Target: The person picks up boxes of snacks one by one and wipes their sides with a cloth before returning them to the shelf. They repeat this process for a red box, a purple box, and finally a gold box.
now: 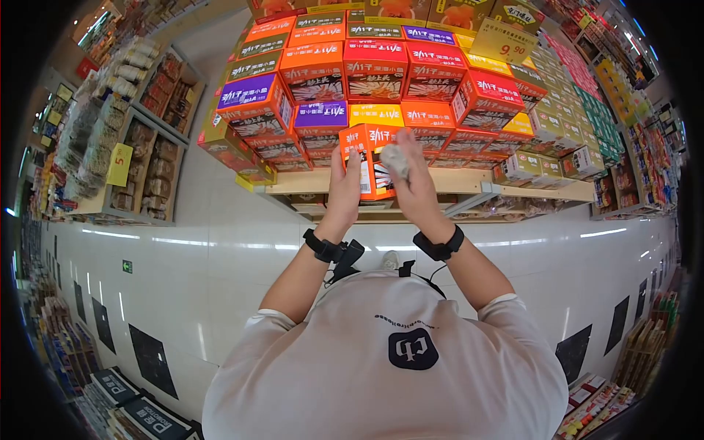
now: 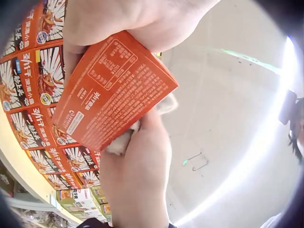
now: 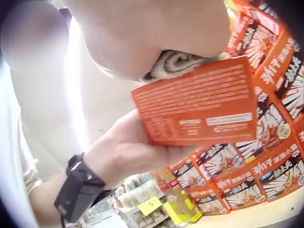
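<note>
head view: the orange box (image 1: 372, 163) is being held up between both hands, in front of the display; its large lettering and a pale printed panel are showing. left hand (image 1: 345, 183) — thumb and fingers gripping the box at its left side. right hand (image 1: 416, 187) is holding a pale cloth (image 1: 394, 160) against the right side; this hand is blurring, so the bend of each finger cannot be told.

left wrist view is adding a face that the head view is hiding: plain orange, carrying small white print and a white label (image 2: 74, 122). right wrist view is showing the cloth's dark markings, and the left hand supporting the box from below.

surroundings: stacked boxes (image 1: 375, 73) are filling the display behind, a yellow price sign (image 1: 506, 45) standing above them. green-and-tan boxes (image 1: 539, 169) are sitting to the right. the right hand and cloth are covering part of the held box in the head view.

edges: a wooden ledge (image 1: 293, 183) is running along the display's near side. bare floor (image 1: 205, 253) is lying open to the left — a rack (image 1: 180, 95) bounding it farther out.
</note>
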The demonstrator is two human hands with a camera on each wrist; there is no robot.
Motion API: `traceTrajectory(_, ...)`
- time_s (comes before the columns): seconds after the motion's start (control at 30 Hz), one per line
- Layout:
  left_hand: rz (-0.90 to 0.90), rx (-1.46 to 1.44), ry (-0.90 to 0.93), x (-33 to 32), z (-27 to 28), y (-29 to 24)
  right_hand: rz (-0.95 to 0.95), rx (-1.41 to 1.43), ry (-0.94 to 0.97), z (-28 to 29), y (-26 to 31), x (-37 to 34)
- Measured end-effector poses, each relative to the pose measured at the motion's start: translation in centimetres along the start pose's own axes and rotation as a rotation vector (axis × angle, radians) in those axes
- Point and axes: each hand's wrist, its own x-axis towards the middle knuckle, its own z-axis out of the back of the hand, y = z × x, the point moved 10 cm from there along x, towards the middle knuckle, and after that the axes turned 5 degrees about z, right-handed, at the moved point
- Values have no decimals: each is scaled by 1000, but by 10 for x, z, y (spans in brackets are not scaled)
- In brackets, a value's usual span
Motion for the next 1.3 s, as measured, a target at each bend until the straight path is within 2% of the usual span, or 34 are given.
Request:
traceTrajectory(0.07, -13, -81, 55, 0, -3, 2, 277, 98, 240, -19, 48, -1)
traceTrajectory(0.17, -27, -51, 64, 1, -3, -2, 254, 12, 162, -12, 31, 12)
traceTrajectory(0.2, 15, -92, 9, -4, -4, -6, 135, 24, 102, -2, 6, 24)
traceTrajectory(0.23, 11, -95, 13, -5, -7, -8, 140, 20, 100, -1, 1, 20)
traceTrajectory(0.3, -41, -109, 26, -7, -8, -19, -40, -54, 63, 2, -15, 12)
traceTrajectory(0.37, -75, -9, 25, -11, -9, -27, 2, -111, 135, -4, 14, 3)
traceTrajectory(0.43, -233, 208, 94, -19, -28, -46, -102, 258, 24, -3, 18, 0)
traceTrajectory(0.5, -217, 216, 124, -19, -28, -42, -131, 328, 22, -5, -3, -2)
traceTrajectory(0.57, -202, 99, 328, -19, -38, -46, -325, 480, -73, -2, -58, -7)
traceTrajectory(0.6, -236, 281, 378, -18, -35, -54, -474, 801, -92, 1, -42, -5)
traceTrajectory(0.63, -237, 283, 378, -13, -27, -55, -473, 803, -93, 6, -43, -6)
traceTrajectory(0.7, -424, 640, 192, -10, -15, -65, -731, 1204, -102, 0, -57, -25)
traceTrajectory(0.73, -558, 664, 17, -21, -15, -83, -664, 1308, -128, -2, -54, -23)
traceTrajectory(0.77, -559, 662, 22, -21, -15, -79, -661, 1305, -132, -2, -55, -26)
traceTrajectory(0.83, 53, -49, 245, -2, -10, -19, -755, 1429, -87, -13, -54, -36)
traceTrajectory(0.87, 52, -48, 245, -2, -7, -15, -747, 1273, -25, -16, -60, -41)
traceTrajectory(0.9, 131, -98, 259, -3, -8, -6, -746, 1274, -25, -16, -58, -39)
traceTrajectory(0.97, 291, -200, 283, -7, -8, 14, -638, 819, -94, 5, -65, -28)
traceTrajectory(1.0, 247, -176, 271, -6, -6, 13, -448, 787, -117, 15, -57, -12)
traceTrajectory(1.03, 250, -176, 272, -6, -6, 15, -451, 786, -119, 18, -59, -8)
traceTrajectory(1.1, 181, 48, 275, -6, -4, 14, 98, 187, 44, 33, -1, 14)
traceTrajectory(1.17, 236, 58, 296, -11, -7, 21, 80, 206, 45, 31, 16, 22)
traceTrajectory(1.23, 257, 70, 308, -14, -7, 21, -204, 343, -22, 33, -20, 31)
traceTrajectory(1.3, 207, 75, 294, -16, -5, 17, -153, 363, -38, 31, -9, 22)
